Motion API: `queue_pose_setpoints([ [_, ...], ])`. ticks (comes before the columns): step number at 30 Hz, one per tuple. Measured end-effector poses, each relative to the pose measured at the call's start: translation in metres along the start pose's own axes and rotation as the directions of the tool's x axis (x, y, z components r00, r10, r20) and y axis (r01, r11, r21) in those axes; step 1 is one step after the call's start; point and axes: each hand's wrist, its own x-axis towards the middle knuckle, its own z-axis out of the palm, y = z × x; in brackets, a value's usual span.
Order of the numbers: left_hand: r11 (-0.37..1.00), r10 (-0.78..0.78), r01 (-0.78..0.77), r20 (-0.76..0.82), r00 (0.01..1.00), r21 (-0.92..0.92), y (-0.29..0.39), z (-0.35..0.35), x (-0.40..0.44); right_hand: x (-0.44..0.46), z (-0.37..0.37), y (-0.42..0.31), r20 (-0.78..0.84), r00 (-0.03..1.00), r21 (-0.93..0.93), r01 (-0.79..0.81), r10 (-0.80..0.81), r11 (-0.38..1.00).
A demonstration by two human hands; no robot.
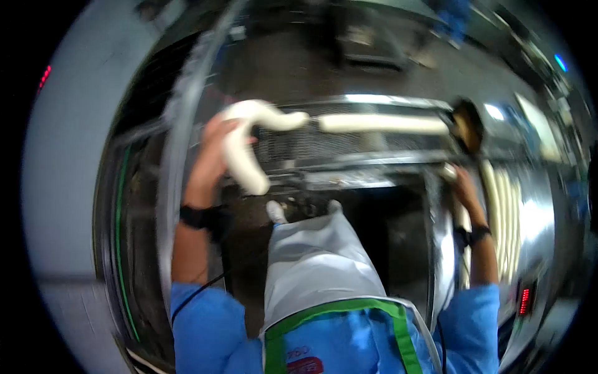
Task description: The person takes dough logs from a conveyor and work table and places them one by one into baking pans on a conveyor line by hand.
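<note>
A thick white dough rope (246,163) hangs bent over my left hand (217,138), both its ends drooping. My fingers are partly hidden behind it but appear wrapped round it. Another dough rope (383,123) lies straight along a mesh conveyor belt (293,146) ahead of me. On the right, my right hand (462,185) is closed on the end of a further dough rope (449,172), which seems to run back beneath my forearm. Motion blurs both hands somewhat.
Several thin dough ropes (503,218) lie side by side on a metal table (537,218) at right. A dark round-edged machine part (467,126) stands at the belt's right end. A metal rail (187,118) runs along my left. Another person (455,19) is at the back.
</note>
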Motion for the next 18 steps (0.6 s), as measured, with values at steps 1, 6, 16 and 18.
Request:
queue_pose_setpoints([
  [1,0.997,-0.048,0.047,0.023,0.999,0.058,0.003,-0.003,-0.002,0.012,-0.005,0.018,0.042,0.998,0.213,0.039,-0.049,0.976],
  [6,0.994,-0.036,0.024,-0.109,0.993,-0.111,0.020,-0.027,-0.003,0.004,-0.019,0.043,0.007,0.943,-0.008,-0.333,0.333,0.943],
  [16,0.773,0.570,-0.622,-0.569,0.592,0.126,0.126,-0.166,0.015,-0.139,0.013,0.095,0.038,0.832,-0.044,-0.552,0.554,0.833],
  [18,0.762,0.541,-0.638,-0.650,0.534,0.110,0.119,-0.205,0.021,-0.145,-0.005,0.057,0.120,0.788,-0.147,-0.587,0.604,0.796],
])
